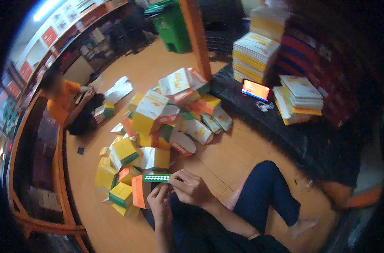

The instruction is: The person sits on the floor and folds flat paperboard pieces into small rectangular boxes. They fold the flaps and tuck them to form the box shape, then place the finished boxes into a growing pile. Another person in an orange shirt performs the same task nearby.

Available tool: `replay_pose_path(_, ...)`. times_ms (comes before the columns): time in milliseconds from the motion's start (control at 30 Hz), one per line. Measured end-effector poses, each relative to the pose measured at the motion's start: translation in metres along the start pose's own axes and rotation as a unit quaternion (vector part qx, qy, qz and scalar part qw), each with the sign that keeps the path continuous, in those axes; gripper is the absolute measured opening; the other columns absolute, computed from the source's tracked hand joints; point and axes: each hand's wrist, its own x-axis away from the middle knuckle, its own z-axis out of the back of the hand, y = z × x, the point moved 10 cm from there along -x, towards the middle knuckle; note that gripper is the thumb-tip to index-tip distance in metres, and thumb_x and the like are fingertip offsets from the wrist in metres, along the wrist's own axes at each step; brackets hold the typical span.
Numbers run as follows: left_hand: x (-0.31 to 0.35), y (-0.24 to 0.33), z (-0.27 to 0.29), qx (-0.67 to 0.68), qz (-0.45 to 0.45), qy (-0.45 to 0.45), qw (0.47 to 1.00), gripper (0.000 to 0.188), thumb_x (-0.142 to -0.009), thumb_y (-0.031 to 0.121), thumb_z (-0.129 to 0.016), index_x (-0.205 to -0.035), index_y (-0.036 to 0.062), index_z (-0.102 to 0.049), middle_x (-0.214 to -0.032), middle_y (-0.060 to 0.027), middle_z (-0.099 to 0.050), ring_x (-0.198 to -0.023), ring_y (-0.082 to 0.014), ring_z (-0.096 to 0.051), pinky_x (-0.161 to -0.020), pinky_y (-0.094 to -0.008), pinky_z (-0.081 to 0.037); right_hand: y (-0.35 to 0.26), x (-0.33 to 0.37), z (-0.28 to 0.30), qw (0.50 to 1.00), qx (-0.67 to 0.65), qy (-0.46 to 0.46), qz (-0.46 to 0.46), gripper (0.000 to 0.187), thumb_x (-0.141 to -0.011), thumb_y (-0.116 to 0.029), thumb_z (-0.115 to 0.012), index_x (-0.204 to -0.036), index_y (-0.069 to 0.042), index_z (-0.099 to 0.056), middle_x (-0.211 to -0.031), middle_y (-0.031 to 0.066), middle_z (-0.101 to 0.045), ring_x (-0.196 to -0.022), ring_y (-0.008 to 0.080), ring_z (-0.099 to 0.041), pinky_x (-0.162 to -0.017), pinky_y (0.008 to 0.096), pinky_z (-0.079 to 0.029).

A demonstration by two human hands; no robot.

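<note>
Just above my lap I hold a cardboard box (138,192) with an orange panel and a green flap carrying a row of white shapes. My left hand (160,202) is closed on its near side. The fingers of my right hand (188,186) are bent and pinch the right end of the green flap. My hands cover part of the box, so whether it is fully folded is hard to tell. Beyond it lies a big heap of folded boxes (149,104) in yellow, white, orange and green.
A person (61,99) in orange sits at the left. On the dark ledge (322,139) at the right are a lit phone (255,90), a white cable (264,106) and stacks of flat cartons (300,93). A green bin (171,29) stands beside an orange post (195,38).
</note>
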Motion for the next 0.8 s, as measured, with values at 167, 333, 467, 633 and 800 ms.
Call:
replay_pose_path(167,0.002,0.005,0.002,0.157,0.046,0.042,0.986,0.023,-0.088,0.003,-0.067,-0.11,-0.0053,-0.066,-0.099,-0.0106,-0.069,-0.09,-0.0172,-0.067,-0.084,-0.0281,-0.054,-0.012,-0.012,0.004,0.998,-0.021,-0.006,0.055,0.032,-0.072,0.001,-0.071,-0.104,-0.007,-0.067,-0.105,0.0118,-0.062,-0.099,0.0322,-0.062,-0.081,0.0421,-0.055)
replay_pose_path(333,-0.003,0.006,-0.016,0.276,0.068,0.014,0.958,0.034,-0.092,0.005,-0.067,-0.122,-0.002,-0.055,-0.113,-0.0108,-0.065,-0.103,-0.0184,-0.065,-0.092,-0.0298,-0.055,-0.005,-0.011,0.015,0.998,-0.048,0.032,-0.003,0.042,-0.074,-0.002,-0.071,-0.115,-0.011,-0.063,-0.12,0.0124,-0.061,-0.11,0.0333,-0.06,-0.089,0.0441,-0.051)
replay_pose_path(467,-0.004,0.002,-0.027,0.392,0.12,-0.07,0.909,0.037,-0.096,0.013,-0.064,-0.129,0.0004,-0.053,-0.123,-0.0108,-0.062,-0.113,-0.0207,-0.061,-0.101,-0.0326,-0.051,0.012,-0.011,0.033,0.995,0.008,0.097,-0.032,0.028,-0.082,-0.009,-0.069,-0.109,-0.008,-0.062,-0.103,0.0139,-0.064,-0.098,0.0317,-0.065,-0.081,0.0413,-0.052)
replay_pose_path(633,-0.009,0.017,-0.036,0.608,0.115,-0.138,0.774,0.039,-0.099,0.025,-0.063,-0.13,0.0035,-0.053,-0.125,-0.0092,-0.061,-0.119,-0.0238,-0.058,-0.103,-0.0368,-0.048,0.021,-0.003,0.073,0.976,0.04,0.199,-0.074,0.016,-0.075,-0.001,-0.077,-0.087,-0.003,-0.065,-0.078,0.0083,-0.062,-0.068,0.0259,-0.059,-0.061,0.0324,-0.048)
replay_pose_path(800,-0.004,0.022,-0.036,0.284,0.039,-0.064,0.956,0.031,-0.094,0.01,-0.067,-0.123,0.0021,-0.059,-0.11,-0.0065,-0.063,-0.1,-0.0148,-0.061,-0.086,-0.0296,-0.049,-0.019,-0.008,0.054,0.988,0.06,0.138,-0.015,0.026,-0.067,0.008,-0.076,-0.089,-0.004,-0.072,-0.077,0.0078,-0.063,-0.069,0.0223,-0.062,-0.06,0.0315,-0.05)
